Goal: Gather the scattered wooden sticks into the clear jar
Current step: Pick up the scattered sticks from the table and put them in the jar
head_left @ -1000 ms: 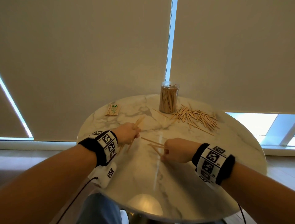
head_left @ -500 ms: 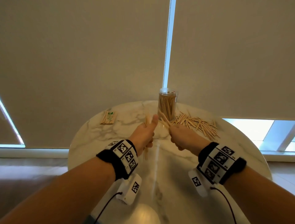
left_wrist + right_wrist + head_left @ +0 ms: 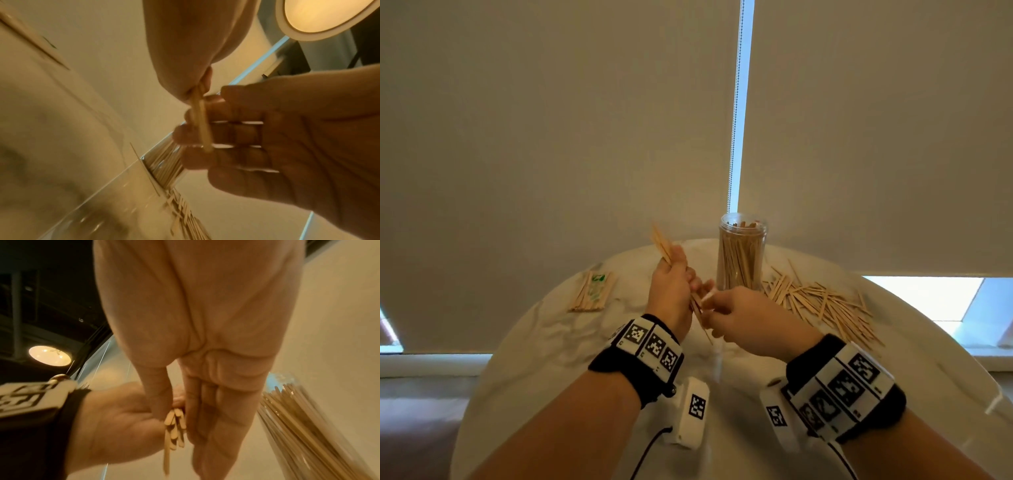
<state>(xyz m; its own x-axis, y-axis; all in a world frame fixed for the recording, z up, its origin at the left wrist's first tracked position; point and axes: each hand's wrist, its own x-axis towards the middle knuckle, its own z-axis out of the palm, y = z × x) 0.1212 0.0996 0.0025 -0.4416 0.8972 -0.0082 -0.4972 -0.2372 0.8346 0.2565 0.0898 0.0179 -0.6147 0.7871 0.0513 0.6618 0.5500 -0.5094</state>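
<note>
Squaring a bundle of wooden sticks beside the clear jar.
Our left hand point(image 3: 671, 284) clenches the stick bundle point(image 3: 662, 245), long axis tilted up-left; our right hand point(image 3: 743, 315) pinches its lower ends. The clear jar point(image 3: 741, 257) stands just beyond, nearer our right hand; loose sticks point(image 3: 822, 305) lie right of it on the table point(image 3: 544, 359).
</note>
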